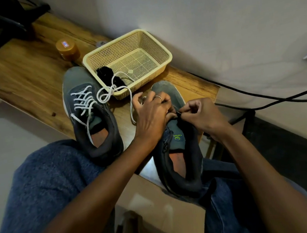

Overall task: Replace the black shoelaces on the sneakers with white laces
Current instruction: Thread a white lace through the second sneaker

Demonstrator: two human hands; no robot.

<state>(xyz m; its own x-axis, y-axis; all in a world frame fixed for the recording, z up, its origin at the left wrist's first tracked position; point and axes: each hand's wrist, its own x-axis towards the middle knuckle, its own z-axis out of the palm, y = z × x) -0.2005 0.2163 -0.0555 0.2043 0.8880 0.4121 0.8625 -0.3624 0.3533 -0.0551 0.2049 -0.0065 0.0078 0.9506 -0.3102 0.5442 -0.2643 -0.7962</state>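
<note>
Right hand (pixel 199 113): pinches a lace end at the unlaced sneaker (pixel 177 142).
Left hand (pixel 153 110): just beside, fingers curled on the white lace (pixel 114 86).

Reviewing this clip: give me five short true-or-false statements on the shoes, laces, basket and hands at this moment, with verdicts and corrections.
1. The left sneaker carries a white lace through its eyelets. True.
2. The basket holds a pile of white laces only. False: a black lace bundle lies in it, and a loose white lace drapes over its rim.
3. Both hands work at the right sneaker. True.
4. The right hand lies flat on the table. False: it pinches something small and dark at the shoe's eyelets.
5. The left hand wears a ring. True.
</note>
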